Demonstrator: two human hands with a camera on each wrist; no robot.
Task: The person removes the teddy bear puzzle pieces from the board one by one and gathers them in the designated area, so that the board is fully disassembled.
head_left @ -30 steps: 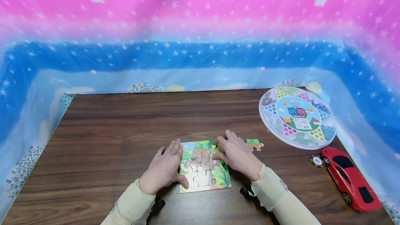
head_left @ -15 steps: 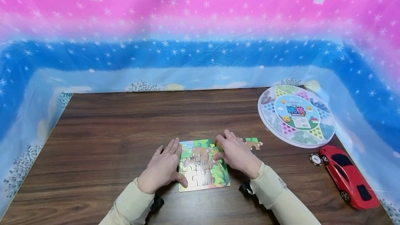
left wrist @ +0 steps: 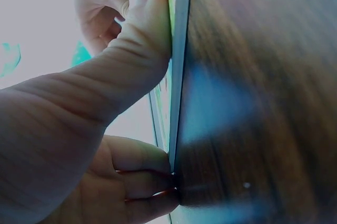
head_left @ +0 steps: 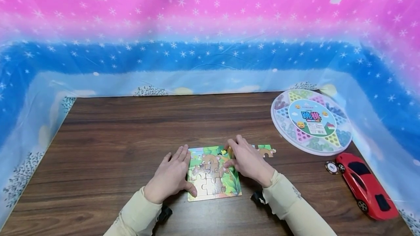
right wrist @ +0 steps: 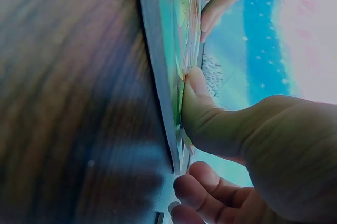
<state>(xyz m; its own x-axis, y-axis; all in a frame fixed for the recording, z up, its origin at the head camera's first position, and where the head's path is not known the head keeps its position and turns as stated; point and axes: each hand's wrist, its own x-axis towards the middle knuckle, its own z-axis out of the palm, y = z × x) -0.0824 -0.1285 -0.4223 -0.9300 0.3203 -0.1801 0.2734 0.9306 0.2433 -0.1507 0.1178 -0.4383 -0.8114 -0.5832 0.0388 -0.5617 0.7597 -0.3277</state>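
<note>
A jigsaw puzzle (head_left: 210,188) of a brown bear on green lies in a flat square tray on the table. My left hand (head_left: 170,177) lies along its left side, fingers straight at the edge and the thumb (left wrist: 147,40) pressing on the near corner. Over the upper right part, my right hand (head_left: 251,161) bends its fingers and thumb around a puzzle piece (right wrist: 188,142), which sits tilted at the tray's edge in the right wrist view. Much of that piece is hidden by the hand. Beyond the right hand lie loose puzzle pieces (head_left: 266,150), partly covered by it.
A round Chinese checkers set (head_left: 313,119) in a clear case lies at the back right. In front of it are a poker chip (head_left: 332,168) and a red toy car (head_left: 367,187). The patterned cloth (head_left: 210,57) borders the wooden table (head_left: 131,126) behind and at both sides.
The head view shifts slightly. Both hands keep nearly the same place on the puzzle, and the right hand's fingers shift a little at the upper right.
</note>
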